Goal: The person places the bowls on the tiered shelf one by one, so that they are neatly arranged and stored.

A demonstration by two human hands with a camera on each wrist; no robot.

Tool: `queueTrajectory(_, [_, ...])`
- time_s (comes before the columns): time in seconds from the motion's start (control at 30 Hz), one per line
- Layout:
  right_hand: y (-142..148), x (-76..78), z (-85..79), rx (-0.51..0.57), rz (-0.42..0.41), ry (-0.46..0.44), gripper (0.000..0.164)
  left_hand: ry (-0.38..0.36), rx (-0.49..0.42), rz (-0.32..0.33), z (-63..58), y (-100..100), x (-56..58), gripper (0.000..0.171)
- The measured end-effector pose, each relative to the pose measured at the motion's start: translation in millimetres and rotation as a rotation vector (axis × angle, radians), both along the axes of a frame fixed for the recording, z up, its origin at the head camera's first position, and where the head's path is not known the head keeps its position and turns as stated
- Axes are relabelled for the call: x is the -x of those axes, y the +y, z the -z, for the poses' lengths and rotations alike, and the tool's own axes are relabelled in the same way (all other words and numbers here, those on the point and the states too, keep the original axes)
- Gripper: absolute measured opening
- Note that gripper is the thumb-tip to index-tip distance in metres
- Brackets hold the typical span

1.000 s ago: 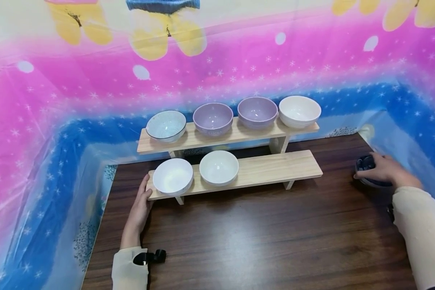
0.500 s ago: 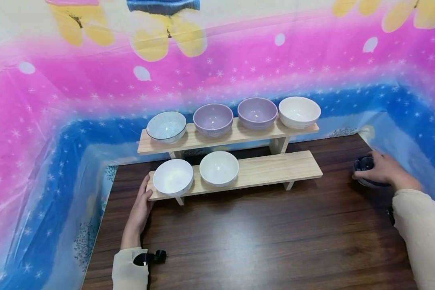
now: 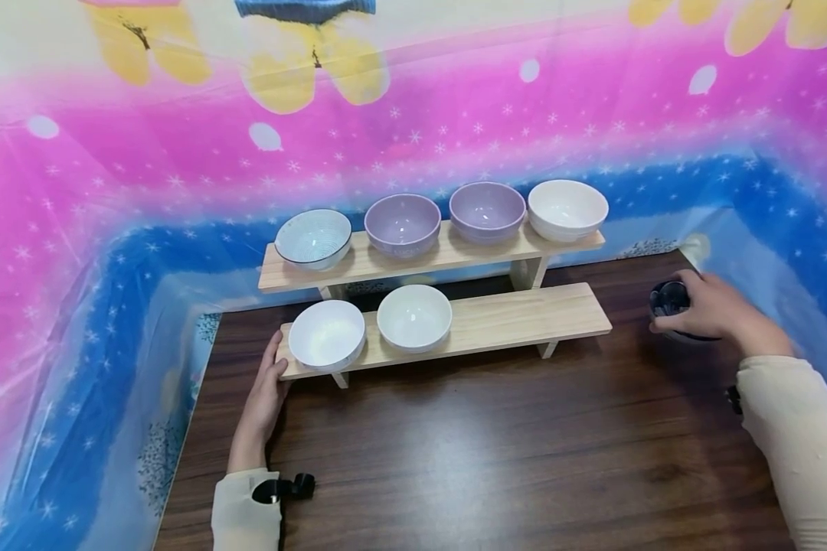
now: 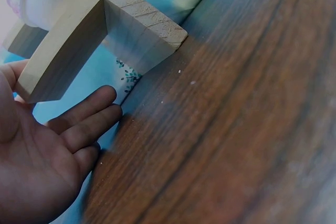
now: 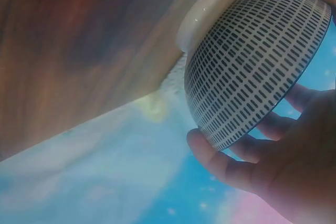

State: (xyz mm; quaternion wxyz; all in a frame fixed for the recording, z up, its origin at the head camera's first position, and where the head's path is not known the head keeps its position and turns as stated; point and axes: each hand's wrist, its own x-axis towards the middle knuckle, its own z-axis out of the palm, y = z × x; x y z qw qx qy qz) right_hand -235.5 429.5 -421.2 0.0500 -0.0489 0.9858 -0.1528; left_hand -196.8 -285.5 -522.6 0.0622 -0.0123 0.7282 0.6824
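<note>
At the table's right side my right hand [image 3: 720, 312] grips the rim of a bowl [image 5: 252, 51] with a dark dash pattern outside. The head view shows its dark inside, partly covered by the hand. In the right wrist view the bowl's pale foot appears raised off the table. My left hand [image 3: 262, 402] holds the left end of a two-tier wooden rack [image 3: 531, 317] at its lower shelf. In the left wrist view that end lies between thumb and index finger, the other fingers stretched out below. Two white bowls, a left one [image 3: 327, 337] and a right one [image 3: 415, 320], stand on that shelf.
The upper shelf bears a pale blue-patterned bowl [image 3: 313, 241], a left purple bowl [image 3: 403, 226], a right purple bowl [image 3: 488, 214] and a white bowl [image 3: 568, 212]. Beneath the rack is a dark wooden table [image 3: 455, 459]. A patterned sheet [image 3: 413, 115] hangs behind it.
My right hand has moved a little left and up in the head view, carrying the dash-patterned bowl with it. The left hand and the rack keep their places.
</note>
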Motion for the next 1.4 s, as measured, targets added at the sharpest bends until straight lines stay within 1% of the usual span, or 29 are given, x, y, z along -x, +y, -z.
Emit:
queueTrajectory(0.2, [-17, -1.5, -10.1, -0.016, -0.039, 0.032, 0.101, -0.001, 0.003, 0.000, 1.0, 0, 0.1, 0.065])
queueTrajectory(0.43, [-42, -4.7, -26.6, -0.037, -0.073, 0.035, 0.106, -0.007, 0.011, -0.005, 0.9, -1, -0.3, 0.065])
queueTrajectory(0.57, [-59, -7.9, -33.7, -0.033, -0.113, 0.046, 0.103, -0.012, 0.006, -0.003, -0.6, -1, 0.1, 0.064])
queueTrajectory(0.63, [-67, -9.0, -35.8, -0.024, -0.134, 0.052, 0.100, -0.014, 0.002, -0.001, -1.1, -1, 0.0, 0.064])
queueTrajectory(0.87, [-93, -9.0, -42.7, -0.006, -0.210, 0.073, 0.100, -0.013, -0.006, 0.006, -2.2, 0, -1.1, 0.064])
queueTrajectory(1.1, [-123, -8.2, -47.6, 0.031, -0.286, 0.090, 0.091, -0.017, -0.006, 0.006, -2.6, 0, -0.8, 0.064])
queueTrajectory(1.27, [-144, -4.1, -49.6, 0.041, -0.338, 0.080, 0.088, -0.018, -0.007, 0.005, -2.8, -1, -1.0, 0.064])
queueTrajectory(1.4, [-162, -0.2, -49.5, 0.051, -0.375, 0.055, 0.086, -0.020, -0.012, 0.008, -2.1, -1, -1.7, 0.064])
